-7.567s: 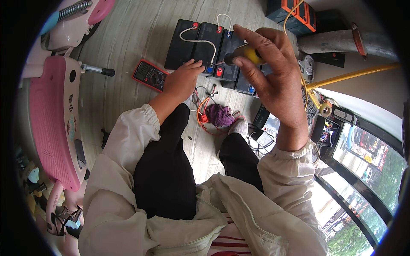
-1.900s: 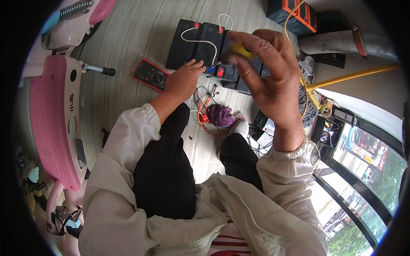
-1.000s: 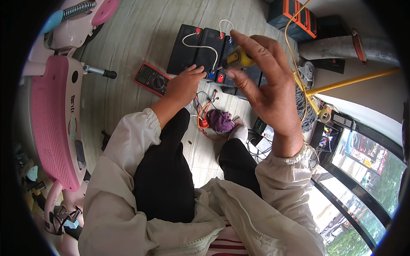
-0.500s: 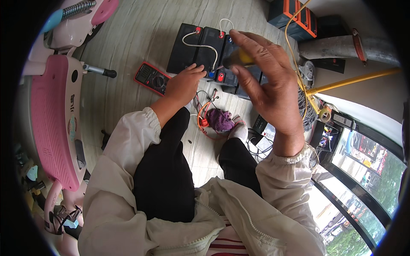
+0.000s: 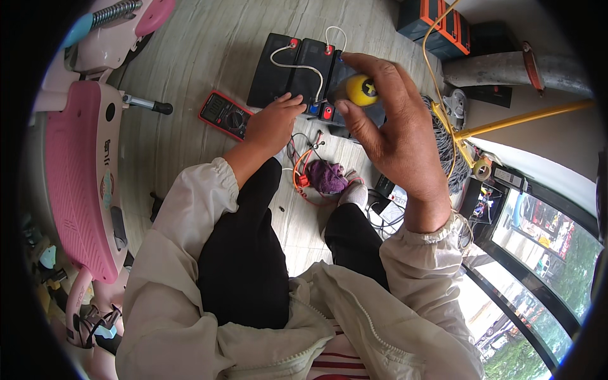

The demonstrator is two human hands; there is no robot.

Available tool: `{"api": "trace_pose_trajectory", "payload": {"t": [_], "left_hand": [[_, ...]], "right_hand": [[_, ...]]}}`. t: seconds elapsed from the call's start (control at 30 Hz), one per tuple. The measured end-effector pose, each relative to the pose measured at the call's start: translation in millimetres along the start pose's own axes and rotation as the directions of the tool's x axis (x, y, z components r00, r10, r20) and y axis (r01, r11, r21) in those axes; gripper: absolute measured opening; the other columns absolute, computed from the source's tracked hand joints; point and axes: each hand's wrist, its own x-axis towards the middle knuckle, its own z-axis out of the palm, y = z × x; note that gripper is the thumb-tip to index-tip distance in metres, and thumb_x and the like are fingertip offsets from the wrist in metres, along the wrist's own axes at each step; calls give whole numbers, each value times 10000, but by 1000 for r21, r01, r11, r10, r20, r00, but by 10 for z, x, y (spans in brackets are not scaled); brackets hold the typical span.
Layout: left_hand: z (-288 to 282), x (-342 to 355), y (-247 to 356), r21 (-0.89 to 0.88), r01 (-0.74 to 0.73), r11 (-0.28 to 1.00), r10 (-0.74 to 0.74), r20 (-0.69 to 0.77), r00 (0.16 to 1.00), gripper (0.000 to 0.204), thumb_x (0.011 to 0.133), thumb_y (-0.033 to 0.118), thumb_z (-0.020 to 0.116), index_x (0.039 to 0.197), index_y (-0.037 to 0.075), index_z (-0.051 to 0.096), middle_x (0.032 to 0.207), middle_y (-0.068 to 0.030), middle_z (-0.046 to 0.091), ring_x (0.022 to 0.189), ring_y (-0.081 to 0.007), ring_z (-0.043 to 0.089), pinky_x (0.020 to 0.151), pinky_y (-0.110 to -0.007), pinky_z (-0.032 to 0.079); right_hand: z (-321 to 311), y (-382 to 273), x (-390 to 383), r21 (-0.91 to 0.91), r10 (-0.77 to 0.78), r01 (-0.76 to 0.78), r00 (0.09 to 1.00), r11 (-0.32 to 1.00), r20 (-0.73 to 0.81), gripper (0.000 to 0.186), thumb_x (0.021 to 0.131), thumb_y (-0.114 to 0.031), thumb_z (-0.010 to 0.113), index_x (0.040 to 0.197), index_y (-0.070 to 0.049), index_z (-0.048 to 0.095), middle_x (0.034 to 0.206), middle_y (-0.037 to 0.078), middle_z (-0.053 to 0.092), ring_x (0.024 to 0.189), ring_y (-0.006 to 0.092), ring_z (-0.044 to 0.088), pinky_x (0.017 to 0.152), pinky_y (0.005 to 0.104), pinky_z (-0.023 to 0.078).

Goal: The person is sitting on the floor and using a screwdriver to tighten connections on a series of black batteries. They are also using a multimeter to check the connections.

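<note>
Pink scooter bodywork (image 5: 79,183) is seen at the far left, on a wood-look floor (image 5: 202,50). A red multimeter (image 5: 223,114) lies just beside the left hand (image 5: 273,123), whose fingers rest loosely curled, holding nothing, at the near edge of a row of black batteries (image 5: 294,69). White jumper wires (image 5: 297,63) are already fitted between the terminals (the red and blue caps are visible). The right hand (image 5: 396,139) is raised above the batteries, fingers closed on a yellow-handled screwdriver (image 5: 361,90). Loose orange leads (image 5: 299,174) and a purple rag (image 5: 326,176) remain on the floor, so wiring is judged partly done.
</note>
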Motion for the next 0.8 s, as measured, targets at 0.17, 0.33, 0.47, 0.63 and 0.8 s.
{"api": "trace_pose_trajectory", "payload": {"t": [0.17,0.33,0.47,0.63,0.8], "left_hand": [[22,-21,-35,-5,-4,1000,4,-10,1000,379,955,56,552,1322,73,648,1458,-60,580,1401,-253,485,1116,-365,450],[29,-17,-38,7,-10,1000,10,-11,1000,376,955,56,550,1317,89,646,1463,-56,576,1401,-255,484,1110,-369,456],[27,-2,-43,26,-7,1000,7,5,1000,374,956,57,550,1314,101,645,1465,-53,574,1401,-258,483,1106,-373,460],[28,-10,-35,14,-6,1000,6,-8,1000,363,958,60,550,1304,98,651,1464,-51,575,1402,-254,483,1109,-369,457],[18,-18,-32,5,2,1000,-2,-10,1000,363,960,67,554,1307,92,659,1464,-46,575,1402,-251,483,1114,-365,453]], "right_hand": [[-41,-26,17,-9,33,-33,999,999,0,474,852,-77,720,1310,-87,599,1072,158,616,961,359,658,802,407,552],[3,6,0,-1,-13,13,1000,1000,-2,437,853,-82,729,1271,-95,604,1081,145,608,917,344,662,746,394,555],[-12,-34,-8,-8,51,-50,997,999,55,410,847,-88,735,1234,-93,598,1071,142,607,908,364,662,768,413,551],[31,-3,-30,46,44,-46,998,998,38,423,826,-82,739,1222,-93,591,1068,142,618,935,369,670,757,412,554],[1,-4,-31,31,22,-23,999,999,43,425,797,-65,729,1196,-68,583,1078,153,637,939,373,671,765,412,555]]}}
